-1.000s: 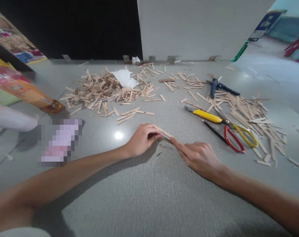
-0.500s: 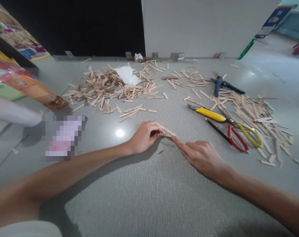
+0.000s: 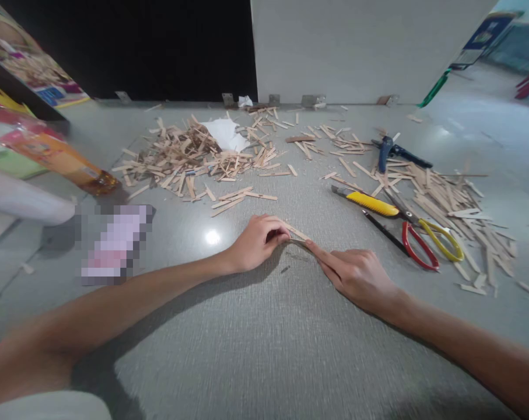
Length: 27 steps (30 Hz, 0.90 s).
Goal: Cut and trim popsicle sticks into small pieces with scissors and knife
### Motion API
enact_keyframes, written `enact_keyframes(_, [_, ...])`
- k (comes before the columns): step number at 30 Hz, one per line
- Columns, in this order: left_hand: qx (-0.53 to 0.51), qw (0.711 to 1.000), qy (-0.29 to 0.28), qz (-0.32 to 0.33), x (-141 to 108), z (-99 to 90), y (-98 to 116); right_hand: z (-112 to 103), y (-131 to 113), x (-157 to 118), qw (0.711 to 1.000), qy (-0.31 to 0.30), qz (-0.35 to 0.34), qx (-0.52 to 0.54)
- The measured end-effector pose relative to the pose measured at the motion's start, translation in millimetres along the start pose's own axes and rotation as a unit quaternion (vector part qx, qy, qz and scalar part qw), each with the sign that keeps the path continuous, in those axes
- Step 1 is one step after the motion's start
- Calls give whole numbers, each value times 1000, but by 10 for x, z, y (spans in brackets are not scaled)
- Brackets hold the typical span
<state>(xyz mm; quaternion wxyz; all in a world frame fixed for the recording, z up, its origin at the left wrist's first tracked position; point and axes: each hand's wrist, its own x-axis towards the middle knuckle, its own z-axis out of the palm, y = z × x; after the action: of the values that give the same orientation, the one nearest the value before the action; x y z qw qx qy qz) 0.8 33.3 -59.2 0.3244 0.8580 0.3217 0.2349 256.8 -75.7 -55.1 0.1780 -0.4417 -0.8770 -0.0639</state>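
My left hand (image 3: 259, 244) pinches thin flat wooden sticks (image 3: 295, 230) between thumb and fingers, just above the grey tabletop. Two sticks show, one above the other, slightly apart on the left and meeting on the right. At that right end my right hand (image 3: 356, 273) has its forefinger stretched along and its fingertips closed on the sticks; its thumb is mostly hidden. Below the sticks a small dark sliver (image 3: 285, 269) lies on the table.
A heap of cut sticks (image 3: 177, 151) with white tissue (image 3: 227, 134) lies behind. To the right are a yellow cutter (image 3: 371, 203), a black pen (image 3: 384, 232), scissors (image 3: 421, 248), a dark blue tool (image 3: 384, 153) and more sticks (image 3: 452, 198). Leftward are a blurred phone (image 3: 118, 239) and a bottle (image 3: 78, 166).
Both hands keep almost the same place and hold. The right hand has shifted very slightly to the left.
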Motion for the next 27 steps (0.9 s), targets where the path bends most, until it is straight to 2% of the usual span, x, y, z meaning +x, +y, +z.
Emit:
enact_keyframes(8, [3,1000,3,9,-1,5,4,-17,-23,19,1000,-3,-13,-22])
enact_keyframes(20, [16,999,14,33,-15,25,-27,-65,20,78,993,-116,7,-17])
enact_keyframes(27, [31,999,14,20,-16,21,5,-61,53,77,993,-112,13,24])
